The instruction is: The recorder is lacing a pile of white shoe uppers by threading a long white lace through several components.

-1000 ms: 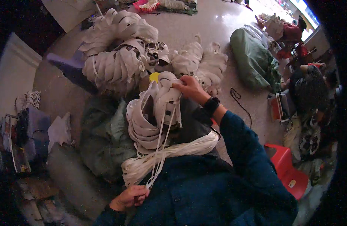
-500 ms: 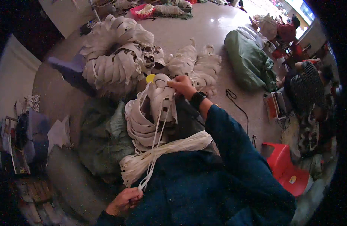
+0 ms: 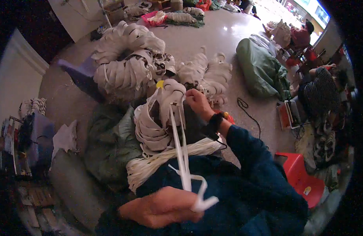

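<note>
My left hand was closed on white laces that ran up to the pale shoe top in front of me. My right hand curled beside it; I couldn't tell its grip.

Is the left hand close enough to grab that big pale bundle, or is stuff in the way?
Probably yes: the bundle's left end lies just beyond the left hand, and nothing seems to block it. But its grip looks busy with white strips.
</note>
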`<action>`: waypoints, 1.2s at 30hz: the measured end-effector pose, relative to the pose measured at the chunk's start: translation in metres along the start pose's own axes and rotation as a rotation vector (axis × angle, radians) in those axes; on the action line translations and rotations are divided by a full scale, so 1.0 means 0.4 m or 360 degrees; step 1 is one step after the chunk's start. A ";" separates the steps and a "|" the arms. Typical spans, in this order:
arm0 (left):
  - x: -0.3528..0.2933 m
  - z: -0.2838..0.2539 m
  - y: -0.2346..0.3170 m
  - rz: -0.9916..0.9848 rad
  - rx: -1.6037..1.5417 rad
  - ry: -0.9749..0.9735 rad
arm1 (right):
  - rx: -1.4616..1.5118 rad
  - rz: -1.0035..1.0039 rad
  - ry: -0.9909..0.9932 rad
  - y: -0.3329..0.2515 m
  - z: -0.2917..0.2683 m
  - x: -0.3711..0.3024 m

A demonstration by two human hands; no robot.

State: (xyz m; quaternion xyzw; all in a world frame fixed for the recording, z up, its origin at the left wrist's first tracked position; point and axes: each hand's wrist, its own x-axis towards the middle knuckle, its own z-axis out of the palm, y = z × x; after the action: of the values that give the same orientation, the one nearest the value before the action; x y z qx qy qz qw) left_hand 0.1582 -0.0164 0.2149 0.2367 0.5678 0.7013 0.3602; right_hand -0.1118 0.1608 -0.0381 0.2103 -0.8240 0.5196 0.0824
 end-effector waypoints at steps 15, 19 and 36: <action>0.135 0.057 -0.006 0.0514 0.0222 -0.0206 | -0.0490 -0.0434 -0.0318 -0.094 0.021 -0.040; 0.132 0.046 -0.017 0.0507 0.0180 -0.0277 | -0.0748 -0.0584 -0.0621 -0.111 0.024 0.001; 0.145 -0.007 -0.039 0.0428 -0.0043 -0.0375 | -0.0154 -0.0082 -0.1382 -0.164 -0.003 0.161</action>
State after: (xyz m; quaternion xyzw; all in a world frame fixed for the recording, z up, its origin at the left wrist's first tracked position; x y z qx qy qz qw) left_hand 0.1233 0.0284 0.1945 0.3861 0.4755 0.7181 0.3304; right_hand -0.1412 0.1205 0.0392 0.4258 -0.8000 0.3416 -0.2490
